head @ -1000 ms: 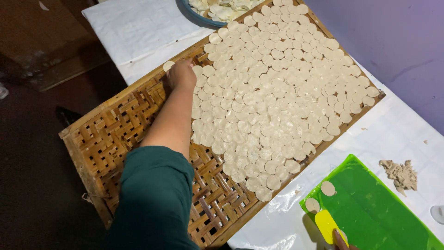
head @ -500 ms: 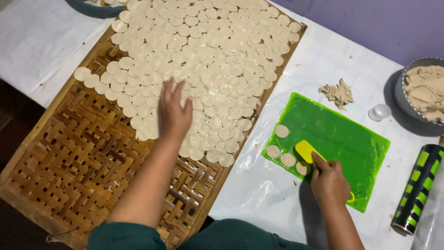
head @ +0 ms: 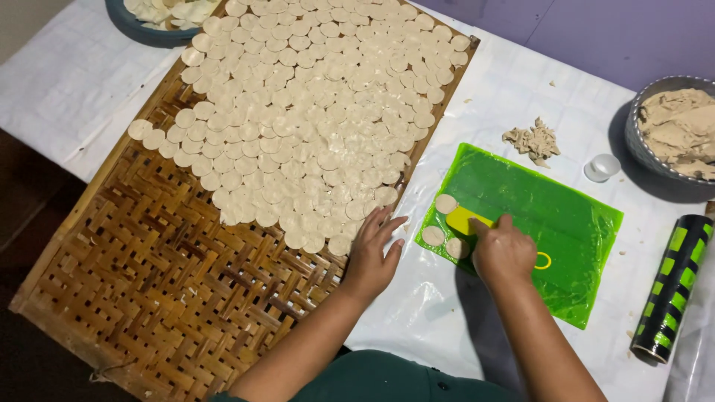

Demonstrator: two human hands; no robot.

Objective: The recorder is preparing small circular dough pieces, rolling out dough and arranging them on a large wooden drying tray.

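**Three dough discs left on the green sheet**

Head view: the left hand (head: 376, 253) lies open, fingers spread, at the near edge of the packed dough rounds (head: 313, 126) on the woven bamboo tray (head: 149, 283). The right hand (head: 505, 251) presses a yellow scraper (head: 465, 220) flat on the green plastic sheet (head: 551, 216); its grip is closed on the tool. Three dough discs (head: 446, 203) sit just beside the blade. They look thin, soft and easily torn, best lifted from beneath at the rim. The tray's near half offers open room; a rolling pin (head: 670, 286) lies well apart on the tabletop (head: 514, 89).
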